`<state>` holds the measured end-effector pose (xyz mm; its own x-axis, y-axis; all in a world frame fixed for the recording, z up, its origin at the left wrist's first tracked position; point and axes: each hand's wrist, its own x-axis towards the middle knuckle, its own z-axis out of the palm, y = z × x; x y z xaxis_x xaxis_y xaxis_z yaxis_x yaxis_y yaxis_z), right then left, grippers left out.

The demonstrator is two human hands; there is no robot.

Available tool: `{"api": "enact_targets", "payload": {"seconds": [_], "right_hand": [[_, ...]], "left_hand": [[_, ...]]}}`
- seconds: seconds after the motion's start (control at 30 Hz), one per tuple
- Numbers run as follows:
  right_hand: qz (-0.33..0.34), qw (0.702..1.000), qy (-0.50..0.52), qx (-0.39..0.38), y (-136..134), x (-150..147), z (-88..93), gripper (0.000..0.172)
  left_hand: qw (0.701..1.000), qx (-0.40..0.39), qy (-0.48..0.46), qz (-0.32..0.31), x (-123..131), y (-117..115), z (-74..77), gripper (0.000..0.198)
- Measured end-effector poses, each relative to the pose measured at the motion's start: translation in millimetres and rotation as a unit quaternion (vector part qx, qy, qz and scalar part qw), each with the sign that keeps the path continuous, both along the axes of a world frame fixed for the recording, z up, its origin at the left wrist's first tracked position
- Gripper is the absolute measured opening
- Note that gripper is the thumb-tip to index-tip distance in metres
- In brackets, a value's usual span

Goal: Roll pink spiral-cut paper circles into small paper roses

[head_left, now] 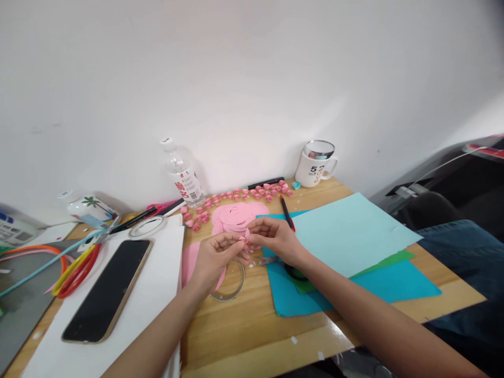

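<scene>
Between the fingertips of both hands is a small rolled pink paper piece [243, 240], partly hidden by the fingers. My left hand [216, 257] pinches it from the left, and my right hand [277, 239] pinches it from the right. Just behind the hands lie pink paper cutouts [232, 214], stacked loosely. Several small curled pink paper pieces [236, 194] are spread in a band along the wall side. A roll of tape [232, 298] lies flat below my hands, and scissors [268, 260] are partly covered by my right hand.
Light blue paper [350, 231] lies over blue paper [374, 286] on the right, near a red-and-black pen [287, 212]. A white mug [315, 165] and a plastic bottle [183, 176] stand by the wall. At left, a phone [108, 291] and red-and-yellow scissors [84, 268] rest on white paper [157, 315].
</scene>
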<state>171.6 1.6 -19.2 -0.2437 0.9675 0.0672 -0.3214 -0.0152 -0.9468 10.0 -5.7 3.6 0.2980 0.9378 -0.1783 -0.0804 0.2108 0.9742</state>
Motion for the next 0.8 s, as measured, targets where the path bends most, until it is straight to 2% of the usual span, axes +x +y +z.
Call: {"api": "enact_targets", "payload": {"seconds": [0.23,0.47,0.6,0.8], "right_hand": [[-0.035,0.995,-0.061,0.068,-0.8,-0.9,-4.8,0.020],[-0.082,0.970,-0.156,0.168,-3.2,-0.4,-2.7,0.015],[-0.060,0.965,-0.171,0.189,-3.2,0.1,0.1,0.011],[-0.031,0.957,-0.198,0.211,-3.5,1.2,3.4,0.016]], "left_hand": [[1.000,-0.003,0.018,-0.006,2.1,-1.4,4.0,0.019],[0.999,-0.013,0.034,0.000,2.8,-1.0,3.0,0.020],[0.999,-0.013,0.034,-0.012,3.1,-1.6,4.4,0.020],[0.999,-0.013,0.035,-0.013,2.0,-1.4,2.2,0.020]]}}
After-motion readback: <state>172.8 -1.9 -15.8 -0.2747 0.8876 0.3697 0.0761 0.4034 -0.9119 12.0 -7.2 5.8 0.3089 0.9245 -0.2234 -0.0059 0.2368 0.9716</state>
